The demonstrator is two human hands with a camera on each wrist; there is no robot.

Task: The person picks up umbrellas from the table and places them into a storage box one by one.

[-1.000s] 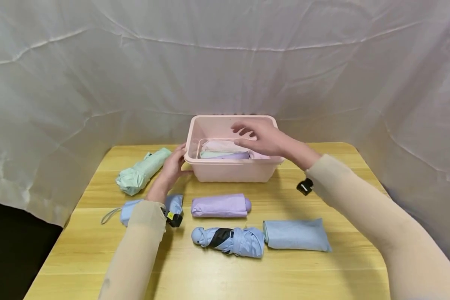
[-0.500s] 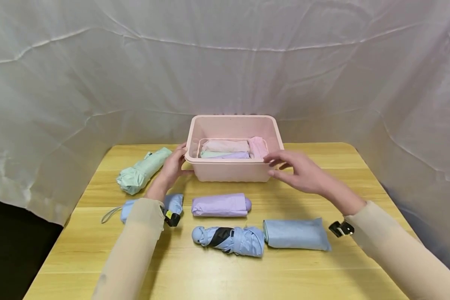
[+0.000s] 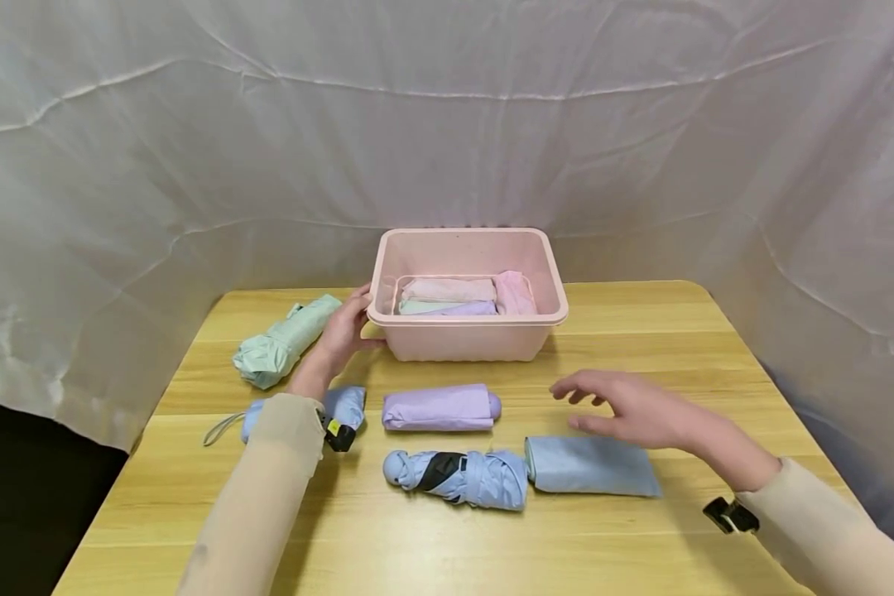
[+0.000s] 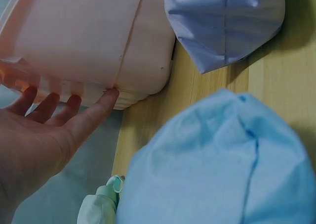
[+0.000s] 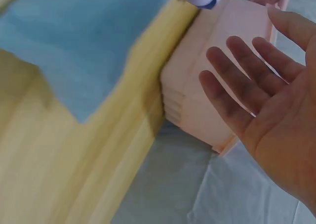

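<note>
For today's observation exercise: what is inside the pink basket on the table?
The pink basket holds folded covers: a pale pink one, a mint strip, a lilac one and a pink one at right. Its front wall hides anything lower.

both arms wear long, close-fitting sleeves of pale beige cloth, the left sleeve (image 3: 264, 488) and the right sleeve (image 3: 827, 530) each ending at the wrist and leaving the hands bare. nearer than the pink basket (image 3: 468, 335), a small black clip-like device (image 3: 730, 515) sits at the right cuff, and another (image 3: 338, 434), black with a yellow mark, at the left cuff.
</note>
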